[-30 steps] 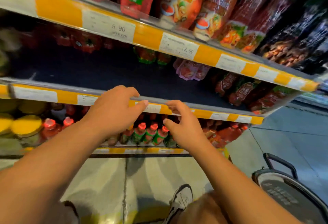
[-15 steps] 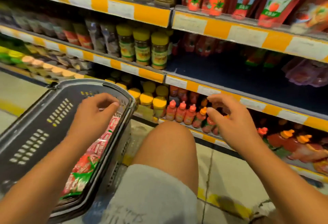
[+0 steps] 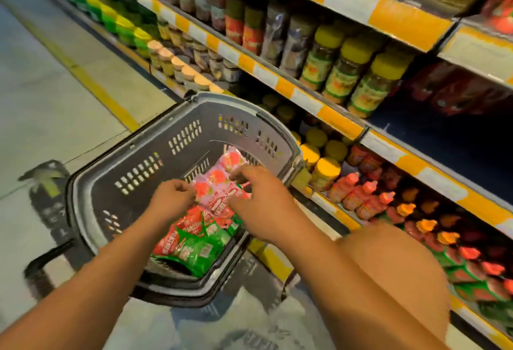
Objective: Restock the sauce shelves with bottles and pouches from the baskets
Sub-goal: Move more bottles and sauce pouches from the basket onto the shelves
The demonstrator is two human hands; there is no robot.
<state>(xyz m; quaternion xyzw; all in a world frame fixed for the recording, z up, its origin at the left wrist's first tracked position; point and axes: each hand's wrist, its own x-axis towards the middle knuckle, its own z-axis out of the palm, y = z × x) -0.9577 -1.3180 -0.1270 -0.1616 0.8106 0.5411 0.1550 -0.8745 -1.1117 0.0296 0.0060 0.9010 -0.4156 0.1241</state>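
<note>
Beside shelves, left hand (image 3: 173, 199) curled, right hand (image 3: 256, 199) spread, both empty over basketed pouches (image 3: 211, 211).

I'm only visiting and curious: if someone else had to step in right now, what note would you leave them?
Left hand: over the grey basket, fingers curled at the sauce pouches; the blur hides whether it grips one.
Right hand: fingers spread and bent over the same pile, nothing lifted.
Basket stands on the floor beside the shelves, with red-and-green pouches piled inside.
Done: the red bottles on the low shelf stand in rows.
Left: take pouches out and shelve them; the dark shelf to the right looks bare in front.
</note>
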